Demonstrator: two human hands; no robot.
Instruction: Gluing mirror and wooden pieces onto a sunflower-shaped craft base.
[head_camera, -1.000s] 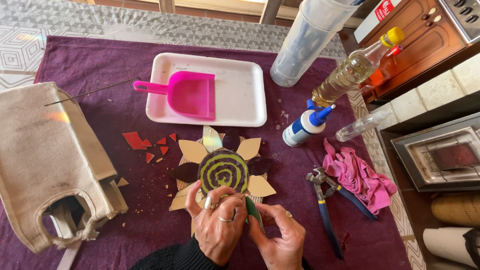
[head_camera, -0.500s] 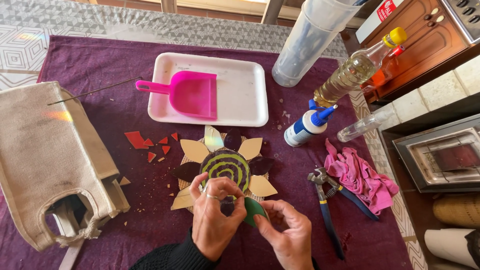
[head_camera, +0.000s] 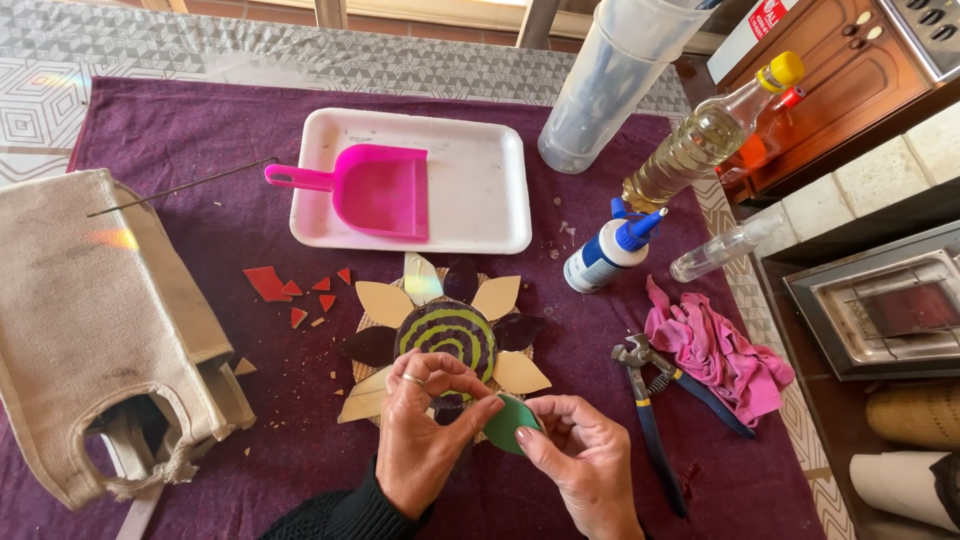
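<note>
— Left side first: beige woven bag (head_camera: 95, 320), then red shards (head_camera: 285, 288) on the purple worktop (head_camera: 180, 130).

— Centre: left hand (head_camera: 425, 435) and right hand (head_camera: 580, 455) both pinch a green petal (head_camera: 512, 425) below the spiral flower (head_camera: 447, 335). Blue-capped white glue bottle (head_camera: 605, 255) lies further right.

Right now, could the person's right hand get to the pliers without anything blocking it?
Probably yes. The right hand is busy pinching a green piece, but the pliers lie just beside it on the purple cloth, with nothing between them. The pink rag sits further off.
</note>
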